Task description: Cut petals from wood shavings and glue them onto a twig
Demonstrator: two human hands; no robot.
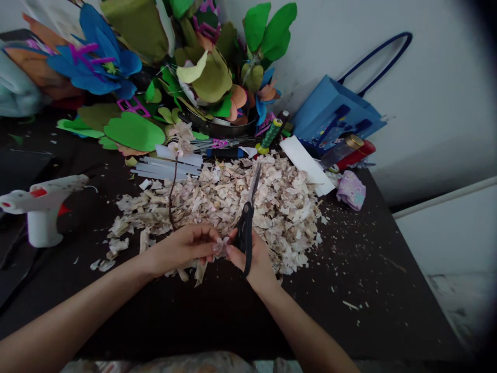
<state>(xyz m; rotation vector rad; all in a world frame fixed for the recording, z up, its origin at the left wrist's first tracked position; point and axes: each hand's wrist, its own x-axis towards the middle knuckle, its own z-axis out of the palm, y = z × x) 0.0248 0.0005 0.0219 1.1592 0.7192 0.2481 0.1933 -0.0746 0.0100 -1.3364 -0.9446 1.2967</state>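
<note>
My left hand [194, 246] pinches a small pale pinkish scrap, perhaps a petal [221, 247], between thumb and fingertips. The fingertips of my right hand [254, 259] meet the same scrap from the other side. Black-handled scissors [246, 223] hang on my right hand, their blades pointing away from me and looking closed. Under and beyond both hands spreads a heap of dry, pale petal-like scraps [279, 207]. A thin brown twig [172, 197] topped by a pale flower [181, 139] rises just behind my left hand; whether that hand holds it, I cannot tell.
On the left lies a white glue gun [44, 204]. Translucent sticks [169, 166], a green thread spool [269, 135] and a white strip [308, 165] edge the heap. Behind are colourful cloth-like flowers [209, 77], a blue bag [334, 114] and a crumpled lilac piece [351, 190].
</note>
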